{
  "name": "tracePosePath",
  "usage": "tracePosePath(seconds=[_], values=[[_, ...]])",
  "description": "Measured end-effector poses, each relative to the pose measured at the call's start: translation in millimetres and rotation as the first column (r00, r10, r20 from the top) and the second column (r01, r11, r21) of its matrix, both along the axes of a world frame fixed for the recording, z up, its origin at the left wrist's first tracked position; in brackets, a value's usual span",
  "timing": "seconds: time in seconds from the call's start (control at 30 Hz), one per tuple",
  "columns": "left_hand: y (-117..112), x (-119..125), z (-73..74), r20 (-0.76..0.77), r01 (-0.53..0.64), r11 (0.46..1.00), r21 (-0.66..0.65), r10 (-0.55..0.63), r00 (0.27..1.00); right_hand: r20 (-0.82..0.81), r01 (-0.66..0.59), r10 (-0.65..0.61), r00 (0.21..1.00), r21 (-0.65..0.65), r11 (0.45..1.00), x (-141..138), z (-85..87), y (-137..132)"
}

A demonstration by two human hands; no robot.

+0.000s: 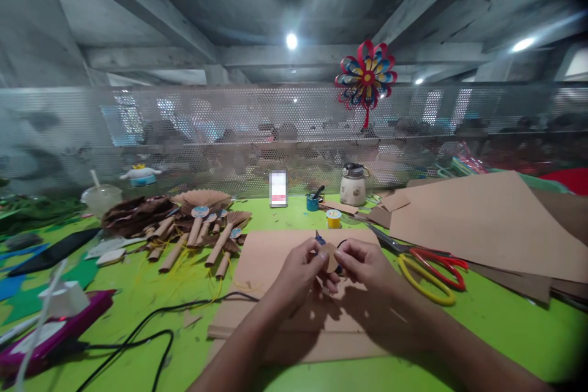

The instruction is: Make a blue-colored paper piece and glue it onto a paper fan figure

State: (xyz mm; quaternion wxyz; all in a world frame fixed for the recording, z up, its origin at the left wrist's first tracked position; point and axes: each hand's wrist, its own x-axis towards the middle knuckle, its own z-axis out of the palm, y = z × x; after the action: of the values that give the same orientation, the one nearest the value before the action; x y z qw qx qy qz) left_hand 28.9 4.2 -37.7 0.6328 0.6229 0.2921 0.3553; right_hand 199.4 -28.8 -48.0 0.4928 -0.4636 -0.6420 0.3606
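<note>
Over a stack of brown kraft paper (266,254), both hands meet at a small brown paper piece (329,257). My left hand (304,266) is closed on it, thumb in front, with its lower fingers curled beneath. At the paper's right edge my right hand (362,261) pinches with thumb and forefinger. Partly hidden behind the hands is a dark blue object (320,237) whose kind I cannot make out. Right of the stack lie large scissors with one red and one yellow handle (425,282). A yellow spool (334,218) stands beyond the hands.
Folded paper fans (202,211) with rolled handles and yellow threads lie at left, near a purple power strip (59,337) and black cable (151,318). A phone (278,188), blue pot (313,202) and flask (353,187) stand behind. Large brown sheets (482,226) cover the right.
</note>
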Motion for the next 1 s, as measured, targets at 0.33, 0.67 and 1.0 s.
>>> tracePosePath(seconds=[0.33,0.67,1.0], values=[[12.9,-7.1,0.2,0.117,-0.096,0.991,-0.093,0.107,0.987,0.093,0.293,-0.298,0.950,0.062,0.954,50.1,9.5,8.6],[1.8,-9.8,9.7,0.210,-0.078,0.994,-0.073,0.092,0.973,0.764,0.410,-0.288,0.577,0.034,0.911,156.0,-4.3,-54.2],[0.9,-10.8,14.3,0.271,-0.089,0.996,-0.029,0.094,0.958,0.817,0.449,-0.220,0.533,-0.052,0.892,144.9,-15.8,-24.9]])
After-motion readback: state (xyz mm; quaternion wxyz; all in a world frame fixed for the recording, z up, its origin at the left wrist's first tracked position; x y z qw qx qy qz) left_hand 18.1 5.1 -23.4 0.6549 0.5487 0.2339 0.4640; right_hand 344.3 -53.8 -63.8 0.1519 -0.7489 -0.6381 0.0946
